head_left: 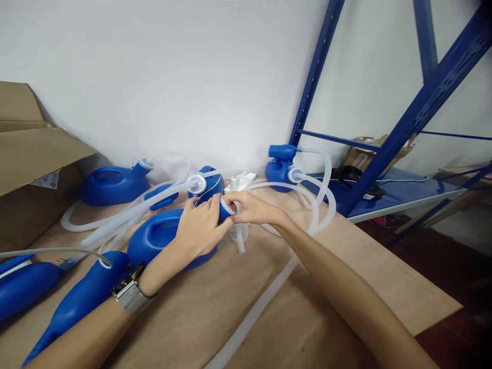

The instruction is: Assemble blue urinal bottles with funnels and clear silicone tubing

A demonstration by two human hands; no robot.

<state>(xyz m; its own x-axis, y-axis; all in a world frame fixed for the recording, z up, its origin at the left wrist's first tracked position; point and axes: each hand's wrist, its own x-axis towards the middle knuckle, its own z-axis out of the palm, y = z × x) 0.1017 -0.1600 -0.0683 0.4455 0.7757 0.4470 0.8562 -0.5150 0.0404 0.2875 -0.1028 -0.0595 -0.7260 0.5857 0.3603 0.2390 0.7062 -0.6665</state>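
Observation:
A blue bottle with a handle (154, 236) lies on the wooden table, its neck pointing right and ending in a pale rim (227, 205). My left hand (202, 225) is wrapped round the neck from the near side. At the opening, my right hand (249, 207) has thumb and fingers pinched at the rim; a small part between them is too hidden to name. Just below my right hand, a clear round piece with a short tube (240, 238) is on the table. A long translucent hose (265, 297) runs toward the front edge.
More blue bottles (111, 185) with hoses line the back, another group (280, 171) stands at the back right, and blue containers (84, 297) lie at the left. An open cardboard box (38, 189) occupies the left. Blue shelving (407, 118) rises beyond the table's right edge (407, 271).

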